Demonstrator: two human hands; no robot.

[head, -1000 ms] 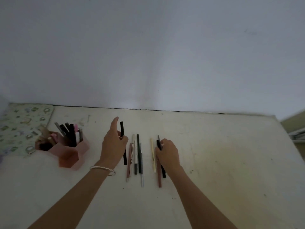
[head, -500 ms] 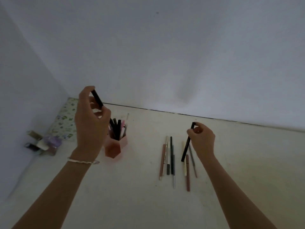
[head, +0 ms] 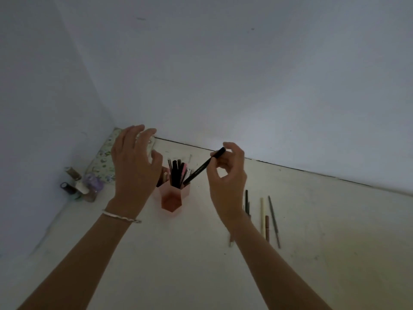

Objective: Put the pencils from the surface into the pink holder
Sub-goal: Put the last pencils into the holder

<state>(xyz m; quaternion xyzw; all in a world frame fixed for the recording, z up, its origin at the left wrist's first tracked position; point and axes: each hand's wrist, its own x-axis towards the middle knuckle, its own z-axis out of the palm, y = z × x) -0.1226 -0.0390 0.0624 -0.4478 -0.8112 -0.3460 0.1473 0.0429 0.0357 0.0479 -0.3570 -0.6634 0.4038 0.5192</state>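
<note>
Centre-left of the frame, the pink holder (head: 173, 199) stood on the white surface (head: 312, 220), already packed with upright dark pencils (head: 175, 175) plus a pink one.

Right hand (head: 226, 177) sat just right of the holder, thumb and fingertips pinched on a black pencil (head: 202, 167). Pencil was tilted: upper end at the fingers, lower tip down at the holder's rim on its right side. Couldn't tell if the tip was inside the cup yet or only at the edge.

Left hand (head: 134, 164) hovered left of the holder, partly in front of it. Fingers spread and loosely curled, nothing in them. Silver bracelet (head: 121, 217) on that wrist.

Lower right of the holder, loose pencils lay on the surface, roughly parallel, partly hidden by the right forearm:
- dark one (head: 247, 201) closest to the wrist
- cream one (head: 262, 214)
- short brown one (head: 267, 228) just beside the cream one
- grey one (head: 274, 220) farthest right

Left edge of frame, near the wall corner: cluster of small bottles (head: 81, 184), one with a lilac cap. Behind them a patterned pouch (head: 100, 159) lay flat against the wall (head: 245, 74). Lighting was dim, fine detail in the holder was hard to read.
</note>
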